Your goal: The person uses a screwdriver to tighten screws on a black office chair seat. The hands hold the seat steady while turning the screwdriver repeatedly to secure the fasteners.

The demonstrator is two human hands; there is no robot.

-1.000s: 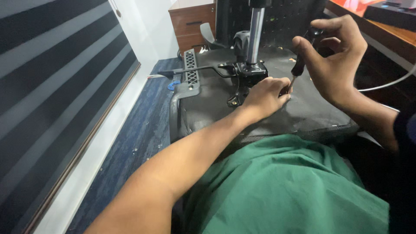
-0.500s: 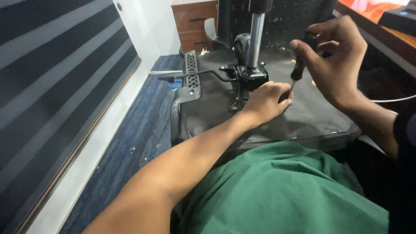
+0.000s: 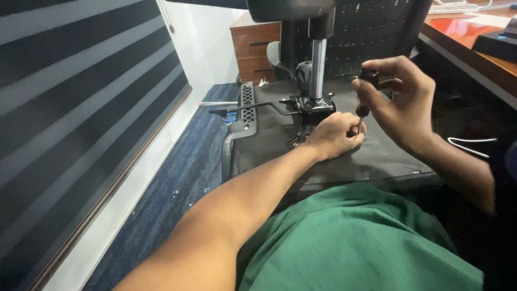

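right hand (image 3: pixel 404 102), right of centre, fingers pinching an upright screwdriver (image 3: pixel 365 102); left hand (image 3: pixel 334 134) curled, fingers pressed together at its tip on the chair underside (image 3: pixel 269 145).

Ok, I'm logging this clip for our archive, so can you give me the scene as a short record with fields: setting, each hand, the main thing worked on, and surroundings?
Setting: seen from above, a person in green clothing with an overturned office chair on the lap
Right hand: grips a screwdriver, tip pointing down at the seat underside
Left hand: rests on the seat underside at the screwdriver tip
Chair parts: metal post rising from a bracket; lever sticking out left
Surroundings: blue carpet, striped blind, wooden drawer unit, wooden desk
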